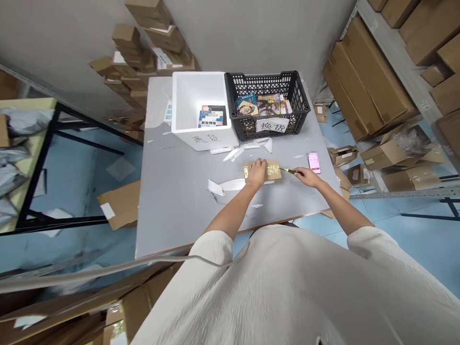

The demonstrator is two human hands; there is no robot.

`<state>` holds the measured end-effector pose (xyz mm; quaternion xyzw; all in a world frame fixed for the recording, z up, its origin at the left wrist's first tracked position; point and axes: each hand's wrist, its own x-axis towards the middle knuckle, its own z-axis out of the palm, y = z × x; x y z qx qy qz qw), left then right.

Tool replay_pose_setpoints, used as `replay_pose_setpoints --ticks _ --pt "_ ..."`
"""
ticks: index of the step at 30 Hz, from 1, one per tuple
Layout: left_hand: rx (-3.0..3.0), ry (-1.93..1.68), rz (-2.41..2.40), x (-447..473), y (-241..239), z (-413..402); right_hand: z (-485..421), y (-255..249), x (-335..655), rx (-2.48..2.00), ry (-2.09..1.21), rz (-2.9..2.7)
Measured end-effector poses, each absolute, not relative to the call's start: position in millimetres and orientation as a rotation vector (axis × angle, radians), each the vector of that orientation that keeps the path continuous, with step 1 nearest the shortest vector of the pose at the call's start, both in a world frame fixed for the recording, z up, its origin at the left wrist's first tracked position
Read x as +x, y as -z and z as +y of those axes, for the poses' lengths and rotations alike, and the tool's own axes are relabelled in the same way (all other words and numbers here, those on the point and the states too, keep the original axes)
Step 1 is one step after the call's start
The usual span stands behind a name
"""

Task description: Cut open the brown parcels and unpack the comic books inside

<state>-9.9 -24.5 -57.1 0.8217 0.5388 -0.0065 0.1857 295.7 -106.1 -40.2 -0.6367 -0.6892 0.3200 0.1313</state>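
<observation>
A small brown cardboard parcel [273, 167], wrapped in shiny clear tape, lies flat near the front of the grey table [172, 201]. My left hand [256, 173] is over its left half, fingers bent and holding it against the tabletop. From the right, my right hand [305, 176] grips a slim yellow-and-black utility knife [289, 171]. The tip of the knife meets the parcel's right end; I cannot make out how deep it goes. Torn white paper [233, 185] sticks out beneath and left of the parcel.
Behind stand a white foam box [199, 79] and a black plastic crate [302, 108], both with books inside. A phone [314, 162] lies right of my right hand. White scraps [235, 153] litter the table. Cartons [366, 81] crowd the right-hand shelf; a cable [108, 269] crosses lower left.
</observation>
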Motion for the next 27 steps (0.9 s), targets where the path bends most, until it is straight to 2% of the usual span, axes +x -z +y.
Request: replay_pose_setpoints --ticks 8,15,27 --pt "2.27 0.055 1.517 -5 67 -22 -106 38 286 -1.874 -0.779 -2.258" --pt "2.313 -0.069 1.516 -8 71 -37 -108 50 278 -1.9 -0.756 -2.214" --pt "2.292 -0.044 1.57 -7 70 -48 -114 74 282 -1.86 -0.78 -2.043"
